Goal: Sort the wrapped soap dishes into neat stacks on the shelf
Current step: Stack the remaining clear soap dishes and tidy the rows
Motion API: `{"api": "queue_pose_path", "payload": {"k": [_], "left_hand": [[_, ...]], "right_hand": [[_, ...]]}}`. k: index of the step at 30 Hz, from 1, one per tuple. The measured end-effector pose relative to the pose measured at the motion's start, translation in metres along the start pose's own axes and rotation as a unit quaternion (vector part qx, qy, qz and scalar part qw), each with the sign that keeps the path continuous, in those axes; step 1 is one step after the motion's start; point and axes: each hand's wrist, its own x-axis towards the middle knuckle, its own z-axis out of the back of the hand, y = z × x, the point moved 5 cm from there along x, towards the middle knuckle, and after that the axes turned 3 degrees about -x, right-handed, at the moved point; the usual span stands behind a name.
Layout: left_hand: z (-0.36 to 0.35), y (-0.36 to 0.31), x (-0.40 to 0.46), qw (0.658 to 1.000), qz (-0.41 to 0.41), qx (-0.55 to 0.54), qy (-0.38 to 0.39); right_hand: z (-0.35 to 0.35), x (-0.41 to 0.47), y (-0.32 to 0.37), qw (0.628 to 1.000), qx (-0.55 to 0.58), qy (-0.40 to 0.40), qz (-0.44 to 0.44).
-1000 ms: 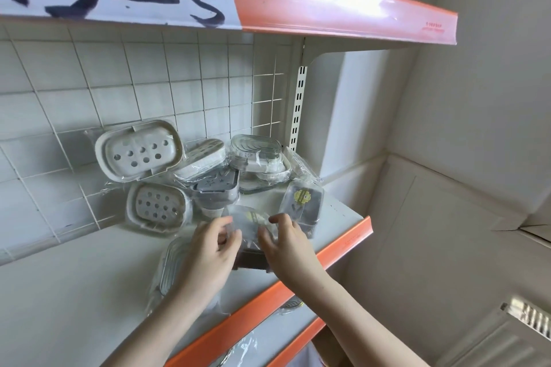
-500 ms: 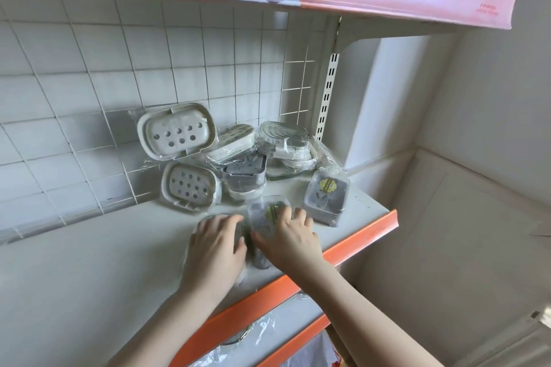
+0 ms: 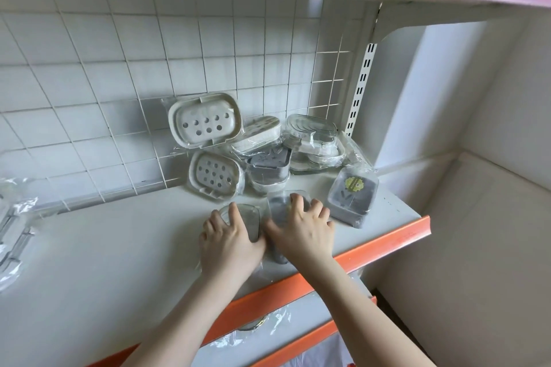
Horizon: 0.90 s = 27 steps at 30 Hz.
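The fingers (image 3: 293,202) of the right hand (image 3: 301,231) were spread and curled over the top of a wrapped dark grey soap dish (image 3: 281,210), holding it down on the shelf (image 3: 119,247) near the front. The fingers of the left hand (image 3: 228,243) were spread too, lying over a wrapped clear soap dish (image 3: 249,219) just beside the grey one. It looked like the two hands were pushing the two dishes side by side so they would sit straight, maybe to start neat rows. The plastic wrap is slippery, so a flat hand on top may have helped keep each dish from sliding. To the right lay another grey soap dish with a yellow sticker (image 3: 351,195), tipped a little, apart from the hands. Behind, more wrapped dishes were in a messy heap: two white soap dishes with holes (image 3: 205,125) leaned on the wire grid (image 3: 119,83) because they had nothing flat to rest on, and a clear dish (image 3: 313,134) sat on top of others. They still needed sorting. The orange shelf edge (image 3: 387,238) was close to the hands.
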Motion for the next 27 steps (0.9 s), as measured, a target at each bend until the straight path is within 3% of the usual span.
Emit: {"api": "queue_pose_path", "payload": {"k": [19,27], "left_hand": [[0.013,0.007,-0.012,0.999,0.035,-0.010,-0.004],[0.048,0.028,-0.034,0.989,0.048,0.012,-0.139]], "right_hand": [[0.003,-0.004,-0.005,0.997,0.026,0.024,0.075],[0.008,-0.017,0.001,0.981,0.118,-0.029,0.150]]}}
